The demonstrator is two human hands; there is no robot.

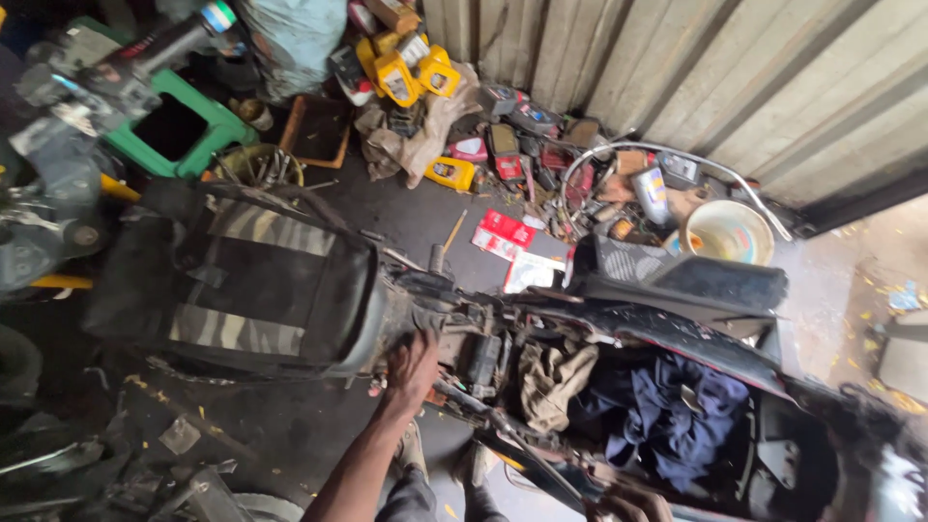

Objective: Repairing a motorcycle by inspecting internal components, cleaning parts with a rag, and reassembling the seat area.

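Observation:
A scooter lies across the view with its black and grey striped seat flipped up to the left. The under-seat bay is exposed and holds a tan rag and a dark blue cloth. My left hand reaches up from below, its fingers curled on the seat's lower edge by the hinge. My right hand sits at the bottom edge of the view, mostly cut off, with knuckles bent over the scooter's near side rail.
Yellow oil bottles, red packets, a white bucket and loose parts litter the dark floor beside a corrugated metal wall. A green plastic stool and another machine stand at upper left. Scrap lies at lower left.

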